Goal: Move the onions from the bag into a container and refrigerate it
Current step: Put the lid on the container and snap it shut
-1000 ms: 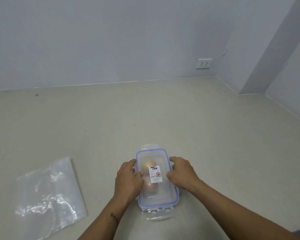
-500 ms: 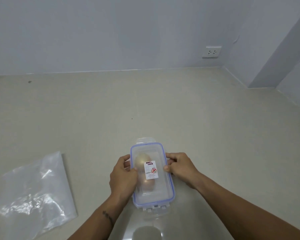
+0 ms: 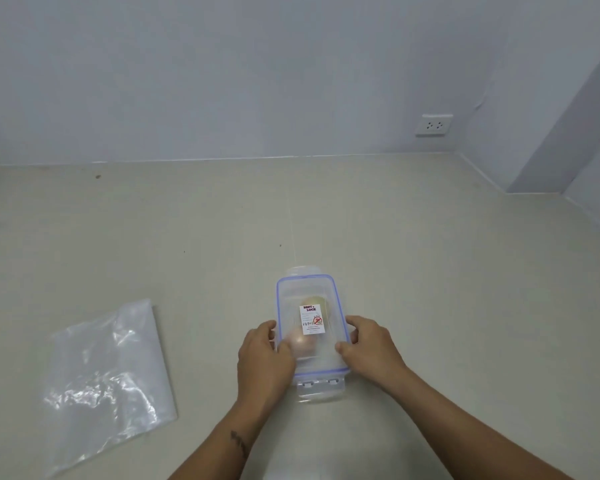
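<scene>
A clear plastic container with a blue-rimmed lid and a white label sits on the beige counter near the front. Two pale onions show blurred through the lid. My left hand grips the container's left side with the thumb on the lid. My right hand grips its right side, thumb also on the lid. The near end flap sticks out unlatched. An empty clear plastic bag lies flat on the counter to the left.
The beige counter runs back to a pale wall with a white socket at the right. A wall corner juts in at the far right.
Both hands have shifted from the lid's middle to the container's near half, gripping its sides. The camera view has shifted, with container and bag staying on the counter.
</scene>
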`<state>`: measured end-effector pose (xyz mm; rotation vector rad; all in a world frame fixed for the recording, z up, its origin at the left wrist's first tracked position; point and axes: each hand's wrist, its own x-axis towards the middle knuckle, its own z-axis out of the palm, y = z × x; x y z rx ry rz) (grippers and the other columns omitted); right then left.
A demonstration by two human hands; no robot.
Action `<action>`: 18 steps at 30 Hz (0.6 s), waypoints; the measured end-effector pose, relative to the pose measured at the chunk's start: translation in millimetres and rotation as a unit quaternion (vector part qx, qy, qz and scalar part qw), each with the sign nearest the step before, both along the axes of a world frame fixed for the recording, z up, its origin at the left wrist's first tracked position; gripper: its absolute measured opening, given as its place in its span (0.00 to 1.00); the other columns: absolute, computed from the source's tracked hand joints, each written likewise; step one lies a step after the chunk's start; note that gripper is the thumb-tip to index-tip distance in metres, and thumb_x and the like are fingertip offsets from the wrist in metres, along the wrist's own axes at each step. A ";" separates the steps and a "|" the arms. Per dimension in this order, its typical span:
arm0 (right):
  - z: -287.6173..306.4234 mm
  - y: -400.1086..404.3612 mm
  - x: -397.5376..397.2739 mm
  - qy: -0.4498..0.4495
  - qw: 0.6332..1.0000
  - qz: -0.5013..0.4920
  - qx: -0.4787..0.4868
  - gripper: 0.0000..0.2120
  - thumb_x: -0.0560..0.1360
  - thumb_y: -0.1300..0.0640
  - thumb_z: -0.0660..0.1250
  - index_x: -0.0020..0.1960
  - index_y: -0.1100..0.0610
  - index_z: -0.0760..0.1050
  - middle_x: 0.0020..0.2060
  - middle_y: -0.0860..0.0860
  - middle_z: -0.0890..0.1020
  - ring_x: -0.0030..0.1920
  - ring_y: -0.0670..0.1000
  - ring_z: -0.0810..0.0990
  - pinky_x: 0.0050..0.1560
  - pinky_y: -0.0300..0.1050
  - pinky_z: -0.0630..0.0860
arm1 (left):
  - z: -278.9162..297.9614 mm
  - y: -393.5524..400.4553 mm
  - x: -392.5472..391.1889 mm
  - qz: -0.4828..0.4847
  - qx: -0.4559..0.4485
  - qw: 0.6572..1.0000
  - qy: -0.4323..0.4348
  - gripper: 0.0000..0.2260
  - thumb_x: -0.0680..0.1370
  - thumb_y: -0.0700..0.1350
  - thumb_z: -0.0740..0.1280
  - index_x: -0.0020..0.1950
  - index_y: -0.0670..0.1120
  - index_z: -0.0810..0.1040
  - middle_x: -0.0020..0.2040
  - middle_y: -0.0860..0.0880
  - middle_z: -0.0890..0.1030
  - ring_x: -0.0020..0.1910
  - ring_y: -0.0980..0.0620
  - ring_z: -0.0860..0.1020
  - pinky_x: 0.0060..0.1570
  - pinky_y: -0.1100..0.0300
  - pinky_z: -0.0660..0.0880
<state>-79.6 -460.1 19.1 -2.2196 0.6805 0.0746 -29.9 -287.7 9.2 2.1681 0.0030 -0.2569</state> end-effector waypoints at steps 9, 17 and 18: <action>-3.9 -4.2 -5.1 -0.021 0.999 -0.016 0.022 0.16 0.70 0.61 0.69 0.56 0.49 0.83 0.28 0.48 0.74 0.33 0.49 0.74 0.44 0.48 0.78 | 0.0 4.2 -16.0 0.016 -0.068 0.996 0.052 0.17 0.73 0.37 0.66 0.59 0.53 0.77 0.49 0.57 0.80 0.52 0.53 0.80 0.58 0.53 0.77; -6.6 -11.5 0.4 -0.022 1.000 -0.003 0.006 0.19 0.70 0.61 0.67 0.57 0.45 0.82 0.25 0.47 0.74 0.31 0.48 0.74 0.40 0.43 0.75 | 1.4 -6.8 -11.2 0.023 -0.014 0.998 0.059 0.20 0.72 0.44 0.67 0.64 0.52 0.74 0.53 0.52 0.82 0.49 0.50 0.80 0.49 0.58 0.73; -6.3 -11.2 -0.7 -0.018 1.000 0.001 0.004 0.18 0.70 0.60 0.67 0.57 0.46 0.82 0.25 0.47 0.75 0.32 0.48 0.75 0.41 0.43 0.76 | 0.9 -6.3 -9.7 0.015 -0.016 0.998 0.053 0.20 0.72 0.42 0.66 0.64 0.52 0.75 0.54 0.53 0.83 0.49 0.51 0.80 0.49 0.59 0.73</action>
